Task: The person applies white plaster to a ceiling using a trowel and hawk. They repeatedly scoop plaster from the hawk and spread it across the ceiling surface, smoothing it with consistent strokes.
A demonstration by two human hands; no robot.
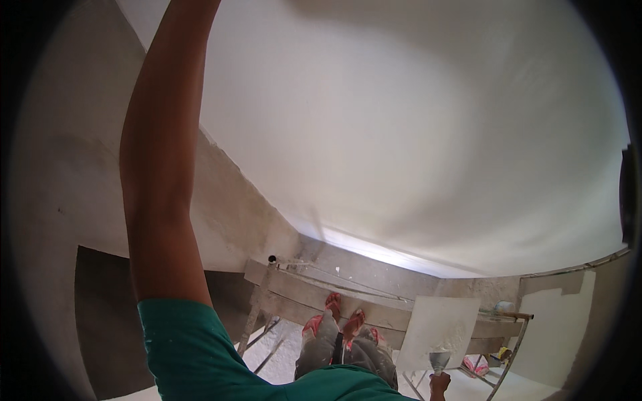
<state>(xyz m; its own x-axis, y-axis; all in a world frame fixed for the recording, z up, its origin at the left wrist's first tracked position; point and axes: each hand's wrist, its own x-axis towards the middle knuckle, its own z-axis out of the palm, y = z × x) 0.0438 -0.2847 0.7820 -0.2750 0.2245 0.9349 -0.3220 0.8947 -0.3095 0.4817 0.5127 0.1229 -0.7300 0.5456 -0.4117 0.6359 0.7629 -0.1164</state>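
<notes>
Your left arm (164,167) raised; left hand beyond top edge, fingers' state can't be told. Your feet (343,313) on scaffold plank (388,315). To their right, white rectangular board (445,321); over its near edge, putty knife (439,358), blade pointing away from you, handle gripped by right hand (439,383), blade just past curled fingers.
</notes>
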